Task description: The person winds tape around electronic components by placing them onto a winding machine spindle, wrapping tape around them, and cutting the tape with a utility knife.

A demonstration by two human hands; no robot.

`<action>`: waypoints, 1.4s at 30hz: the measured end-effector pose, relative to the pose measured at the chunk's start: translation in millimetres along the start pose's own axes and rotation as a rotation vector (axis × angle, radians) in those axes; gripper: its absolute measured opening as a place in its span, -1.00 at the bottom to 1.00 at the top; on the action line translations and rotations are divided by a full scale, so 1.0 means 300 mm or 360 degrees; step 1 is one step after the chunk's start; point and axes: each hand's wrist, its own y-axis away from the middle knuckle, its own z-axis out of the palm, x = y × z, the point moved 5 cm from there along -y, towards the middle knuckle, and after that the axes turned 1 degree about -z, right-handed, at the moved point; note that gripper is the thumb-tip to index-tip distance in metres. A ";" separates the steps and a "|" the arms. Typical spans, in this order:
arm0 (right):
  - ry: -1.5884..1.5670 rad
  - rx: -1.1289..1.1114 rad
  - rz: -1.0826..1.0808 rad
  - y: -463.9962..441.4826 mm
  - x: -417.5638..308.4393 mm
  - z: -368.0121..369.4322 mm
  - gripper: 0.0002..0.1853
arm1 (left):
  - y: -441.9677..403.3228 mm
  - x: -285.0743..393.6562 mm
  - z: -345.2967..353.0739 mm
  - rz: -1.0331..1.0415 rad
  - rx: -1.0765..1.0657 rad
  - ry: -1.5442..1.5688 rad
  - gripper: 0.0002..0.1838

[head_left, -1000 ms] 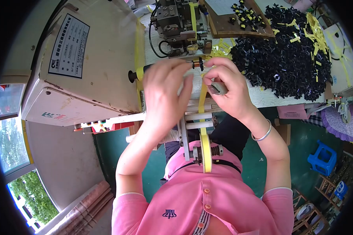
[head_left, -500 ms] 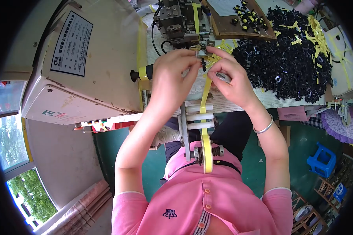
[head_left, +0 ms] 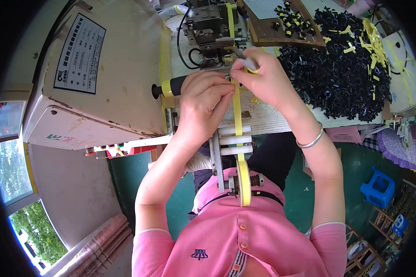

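Note:
My left hand is closed in a pinch, its fingertips at the left edge of a yellow tape. Whatever those fingertips hold is hidden. My right hand grips a small silver-grey tool whose kind I cannot make out. Its thumb and finger meet at the tape's upper end, close to my left fingertips. The tape runs up over white rollers from a yellow reel in front of my body. Just beyond my hands stands a dark metal machine with another yellow strip on it.
A large heap of small black parts lies right of my hands, with yellow tape pieces on it. Behind is a brown wooden tray with black-and-yellow parts. A cream metal cabinet stands left; a black cylinder juts out near my left hand.
My right hand has moved left and up, close against my left hand, and the tool now points up toward the machine. My left hand has dropped slightly; the black piece at its fingertips no longer shows.

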 end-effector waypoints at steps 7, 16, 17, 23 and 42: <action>-0.0465 -0.0108 0.0626 0.000 0.027 0.012 -0.96 | -0.001 0.001 0.000 0.0000 -0.0011 -0.0018 -0.84; -0.0143 -0.0022 0.0385 0.009 0.019 0.008 -0.92 | 0.001 -0.001 0.001 0.0001 -0.0005 -0.0021 -0.84; 0.0100 0.0077 0.0181 0.016 0.006 0.002 -0.90 | 0.002 -0.001 0.001 -0.0002 -0.0012 -0.0022 -0.84; 0.0789 0.0153 -0.0450 0.071 -0.099 -0.021 -0.74 | 0.000 0.001 0.000 -0.0014 -0.0018 -0.0030 -0.85; 0.0032 0.0213 -0.0306 0.050 -0.074 -0.051 -0.79 | -0.040 -0.039 -0.012 -0.0524 -0.0203 0.0213 -0.89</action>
